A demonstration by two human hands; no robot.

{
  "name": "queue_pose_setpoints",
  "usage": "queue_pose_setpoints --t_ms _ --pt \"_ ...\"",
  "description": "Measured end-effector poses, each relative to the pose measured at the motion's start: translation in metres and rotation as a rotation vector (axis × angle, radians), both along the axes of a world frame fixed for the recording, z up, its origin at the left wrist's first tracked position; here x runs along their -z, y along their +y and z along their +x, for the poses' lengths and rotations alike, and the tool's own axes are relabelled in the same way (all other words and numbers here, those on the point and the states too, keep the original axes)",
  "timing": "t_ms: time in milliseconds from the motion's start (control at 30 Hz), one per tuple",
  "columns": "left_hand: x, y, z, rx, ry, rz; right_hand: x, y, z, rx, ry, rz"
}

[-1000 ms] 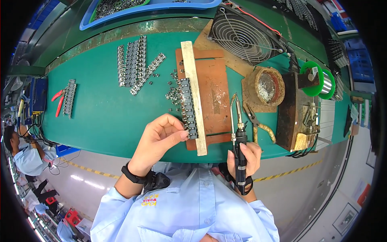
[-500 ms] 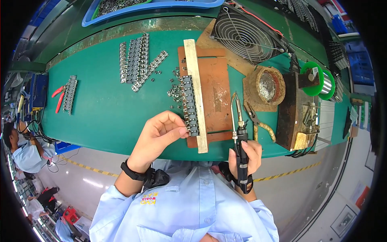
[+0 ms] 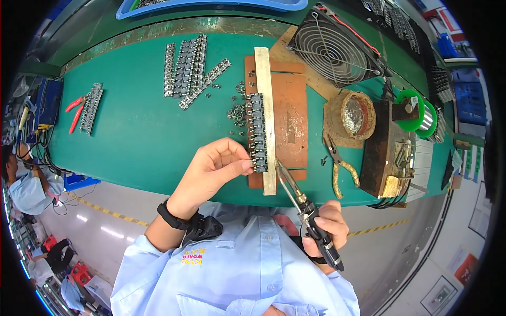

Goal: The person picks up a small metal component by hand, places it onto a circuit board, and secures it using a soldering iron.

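A strip of small circuit boards point(image 3: 256, 131) lies lengthwise along a pale straight bar point(image 3: 268, 116) on a brown board point(image 3: 291, 126). My left hand point(image 3: 221, 166) is closed, thumb and forefinger pinched at the strip's near left edge; whether a tiny part is between them is hidden. My right hand point(image 3: 329, 226) grips a black soldering iron point(image 3: 315, 224) with a thin metal feed tube alongside. The iron tilts up and left, its tip beside the bar's near end. Loose small metal parts point(image 3: 237, 112) are scattered left of the strip.
More board strips point(image 3: 185, 68) lie at the back left, and red-handled pliers point(image 3: 77, 116) under another strip farther left. To the right are worn pliers point(image 3: 340, 168), a round solder pot point(image 3: 357, 116), a green solder spool point(image 3: 416, 113) and a caged fan point(image 3: 334, 47).
The soldering iron has swung from upright to a leftward tilt, its tip moving toward the bar's near end. My left hand keeps its pinch at the strip. The whole view has shifted slightly.
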State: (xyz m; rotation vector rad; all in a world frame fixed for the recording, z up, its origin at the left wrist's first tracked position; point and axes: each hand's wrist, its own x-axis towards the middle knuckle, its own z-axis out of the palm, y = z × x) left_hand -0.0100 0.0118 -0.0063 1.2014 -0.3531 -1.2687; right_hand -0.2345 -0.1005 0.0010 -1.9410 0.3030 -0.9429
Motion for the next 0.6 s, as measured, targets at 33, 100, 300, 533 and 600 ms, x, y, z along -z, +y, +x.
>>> queue_pose_setpoints --t_ms 33,100,300,533,600 --pt "-0.0002 -0.0007 -0.0005 -0.002 0.002 0.001 -0.0006 0.001 0.0007 -0.007 0.014 0.0" --pt "-0.0008 -0.0011 -0.0011 -0.006 0.004 0.002 -0.0013 0.0027 0.0021 -0.022 0.042 -0.001" --pt "0.0003 -0.0006 -0.001 -0.016 0.026 -0.003 0.0 0.0033 0.0051 -0.048 0.055 -0.004" --pt "0.0004 -0.0004 -0.0007 -0.014 0.035 -0.008 -0.0022 0.0022 0.0087 -0.081 0.09 -0.005" --pt "-0.0001 -0.0004 -0.0006 -0.016 0.037 -0.013 -0.0018 0.0025 0.0103 -0.086 0.103 -0.005"
